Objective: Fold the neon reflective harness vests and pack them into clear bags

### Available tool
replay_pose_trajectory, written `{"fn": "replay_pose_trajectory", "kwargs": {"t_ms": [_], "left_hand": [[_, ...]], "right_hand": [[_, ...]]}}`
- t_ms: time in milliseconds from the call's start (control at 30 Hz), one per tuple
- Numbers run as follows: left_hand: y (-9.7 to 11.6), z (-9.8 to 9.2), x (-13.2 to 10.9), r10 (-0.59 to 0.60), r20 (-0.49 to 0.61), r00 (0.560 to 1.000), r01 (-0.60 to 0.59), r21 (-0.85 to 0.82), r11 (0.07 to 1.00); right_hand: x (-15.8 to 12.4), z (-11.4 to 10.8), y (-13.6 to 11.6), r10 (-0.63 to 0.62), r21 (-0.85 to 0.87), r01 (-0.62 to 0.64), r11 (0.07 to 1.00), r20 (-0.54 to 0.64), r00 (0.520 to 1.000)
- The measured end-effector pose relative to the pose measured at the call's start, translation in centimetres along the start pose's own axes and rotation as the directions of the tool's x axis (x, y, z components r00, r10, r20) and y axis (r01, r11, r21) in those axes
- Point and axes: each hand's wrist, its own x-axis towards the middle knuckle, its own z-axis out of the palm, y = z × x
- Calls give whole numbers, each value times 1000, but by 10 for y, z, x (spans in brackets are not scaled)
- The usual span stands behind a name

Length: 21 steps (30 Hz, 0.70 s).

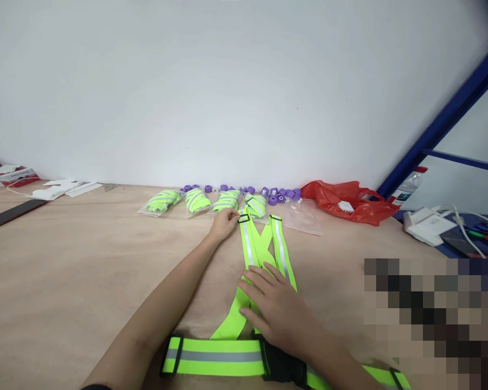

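A neon-yellow reflective vest of elastic straps (262, 244) lies on the table, its shoulder straps crossing in an X. Its horizontal belt (219, 357), with a grey stripe, runs along the near side. My left hand (224, 225) pinches the edge of a black slide buckle (244, 218) at the far end of the left strap. Flat over the middle of the straps rests my right hand (276, 303), fingers spread. Below it, a black clasp (284, 363) on the belt is partly covered by my right wrist.
Several bagged yellow straps (197, 201) line the wall, with purple rolls (282, 196) behind them. Right of these lie a clear plastic bag (303, 216) and a red bag (345, 201). A bottle (409, 187) and white box (429, 225) stand by a blue frame (439, 130).
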Motion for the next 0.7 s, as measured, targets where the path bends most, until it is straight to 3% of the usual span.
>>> {"fn": "replay_pose_trajectory", "kwargs": {"t_ms": [100,267,467,700], "left_hand": [[3,0,0,20,8,1000,-21,50,999],[4,-1,2,11,-15,1000,-10,87,996],[2,-6,15,-56,-18,998,56,37,998],[8,-24,38,-169,136,976,173,-23,985]], "right_hand": [[-5,4,-5,11,74,-20,997,119,993],[-10,7,-6,4,236,-88,968,334,942],[-9,3,-6,29,298,-148,943,371,928],[-9,1,-7,27,310,-155,938,381,924]]}}
